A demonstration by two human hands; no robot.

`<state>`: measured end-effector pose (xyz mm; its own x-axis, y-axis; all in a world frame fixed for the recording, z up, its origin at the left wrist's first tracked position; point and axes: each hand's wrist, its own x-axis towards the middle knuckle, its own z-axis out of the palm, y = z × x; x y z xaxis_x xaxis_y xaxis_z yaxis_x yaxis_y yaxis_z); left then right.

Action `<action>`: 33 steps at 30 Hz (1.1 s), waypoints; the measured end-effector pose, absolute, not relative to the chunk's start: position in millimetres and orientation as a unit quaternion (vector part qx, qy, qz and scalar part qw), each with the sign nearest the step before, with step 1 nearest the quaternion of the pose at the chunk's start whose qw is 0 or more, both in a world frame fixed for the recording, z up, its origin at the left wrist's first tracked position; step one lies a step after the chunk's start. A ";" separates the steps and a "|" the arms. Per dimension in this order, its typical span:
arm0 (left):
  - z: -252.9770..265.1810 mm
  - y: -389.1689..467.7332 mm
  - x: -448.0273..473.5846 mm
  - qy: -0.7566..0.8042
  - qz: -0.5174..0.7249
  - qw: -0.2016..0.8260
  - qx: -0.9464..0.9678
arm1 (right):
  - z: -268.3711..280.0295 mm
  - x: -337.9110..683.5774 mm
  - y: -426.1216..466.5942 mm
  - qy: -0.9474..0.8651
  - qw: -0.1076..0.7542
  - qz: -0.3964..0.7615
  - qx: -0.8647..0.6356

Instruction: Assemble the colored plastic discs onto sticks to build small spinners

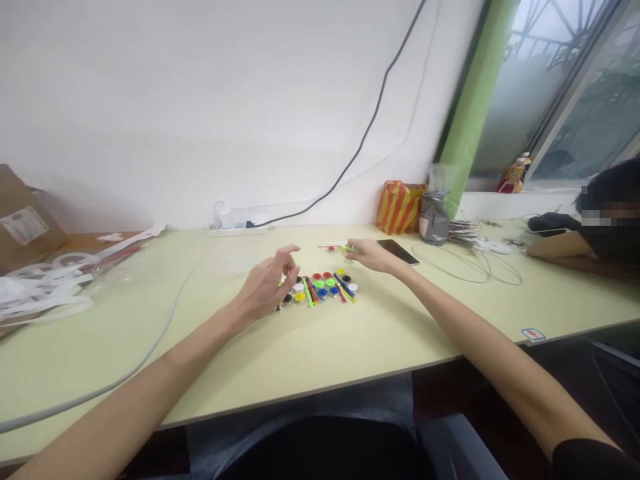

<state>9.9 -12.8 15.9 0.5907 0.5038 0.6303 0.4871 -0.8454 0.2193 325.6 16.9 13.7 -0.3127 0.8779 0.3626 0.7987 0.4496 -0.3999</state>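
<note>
My left hand (267, 283) hovers at the left end of a row of small coloured pieces, its index finger stretched out and the other fingers bent, nothing visible in it. Small round discs (323, 292) in red, green, blue, yellow, white and black lie in groups. Between them lie bundles of thin coloured sticks (345, 288). Behind the row, my right hand (369, 255) has its fingers closed at a small bright green stick (349, 248). A red disc (331, 249) lies just left of those fingertips. My left hand partly hides the row's left end.
A dark phone (397, 252) lies right of my right hand. Farther back stand a striped bag (399, 208) and a grey pouch (434, 219). A power strip (240, 231) lies by the wall. White strips (55, 287) are heaped at left. Another person's arm (560, 245) rests at right.
</note>
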 end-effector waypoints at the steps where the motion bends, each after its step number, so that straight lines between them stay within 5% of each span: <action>1: 15.4 -12.2 9.7 0.279 0.354 0.013 0.892 | 5.4 335.4 19.3 -0.800 0.249 0.063 -0.543; 33: 15.9 -13.5 13.7 0.285 0.307 0.024 0.908 | 5.6 343.8 -1.3 -0.820 0.239 0.127 -0.504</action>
<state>13.7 -13.5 15.9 0.6489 0.5320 0.5440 0.5019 -0.8366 0.2195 343.8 -1.3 5.6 -0.3764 0.8880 0.2641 0.7660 0.4587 -0.4503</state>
